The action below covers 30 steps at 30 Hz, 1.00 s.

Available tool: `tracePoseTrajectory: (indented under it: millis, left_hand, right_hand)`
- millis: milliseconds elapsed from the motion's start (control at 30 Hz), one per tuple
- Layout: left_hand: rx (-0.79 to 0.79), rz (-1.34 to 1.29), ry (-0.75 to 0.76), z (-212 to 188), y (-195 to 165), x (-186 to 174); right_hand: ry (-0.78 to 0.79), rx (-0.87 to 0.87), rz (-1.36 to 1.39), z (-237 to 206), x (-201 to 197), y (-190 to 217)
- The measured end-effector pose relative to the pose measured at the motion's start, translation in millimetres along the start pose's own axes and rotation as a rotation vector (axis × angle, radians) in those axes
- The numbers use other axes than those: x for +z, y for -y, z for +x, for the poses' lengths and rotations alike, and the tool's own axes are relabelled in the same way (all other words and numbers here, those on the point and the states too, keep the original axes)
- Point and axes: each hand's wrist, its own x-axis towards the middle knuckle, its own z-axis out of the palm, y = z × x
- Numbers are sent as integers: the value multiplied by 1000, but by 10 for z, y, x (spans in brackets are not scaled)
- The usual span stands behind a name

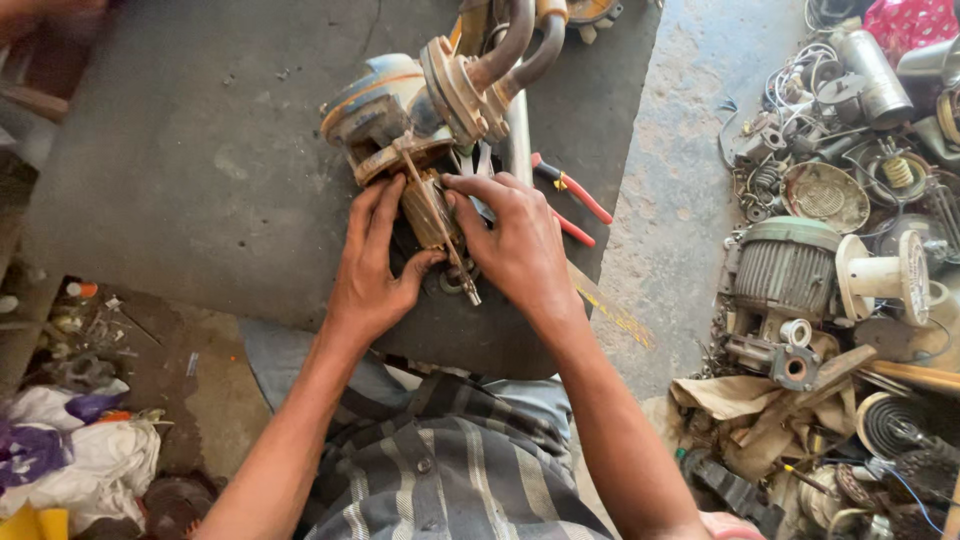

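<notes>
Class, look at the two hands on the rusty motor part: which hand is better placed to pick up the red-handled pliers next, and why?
Probably the right hand: the red-handled pliers lie just beside it on the dark board, while the left hand is across the rusty motor part.

Soft, even daylight fills the scene, bright without harsh glare. Shadows are faint: a weak one lies under the hands on the dark mat. The concrete floor at right reads pale, slightly washed out. Focus is sharp in the middle; the top left corner is blurred and dim. Wide-lens stretching bends the forearms and the scrap pile near the frame edges
</notes>
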Motion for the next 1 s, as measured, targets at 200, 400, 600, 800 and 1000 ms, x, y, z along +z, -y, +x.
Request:
tracePoseTrajectory:
  millis: [200,400,600,800,1000]
  left_hand:
    - [-50,19,-2,11,-20,-2]
    - [-29,13,-1,20,13,-1]
    - [-12,33,-20,1,16,1]
    - [-3,36,-16,2,40,9]
    - [-27,25,-6,-4,33,2]
  right_hand:
    - [30,39,-62,-144,-77,36]
    - [-29,2,-197,-196,-13,45]
    - [-34,-49,-332,-343,-56,95]
    - [-69,-87,-264,-342,-8,55]
    - [-60,-61,-299,-386,17,94]
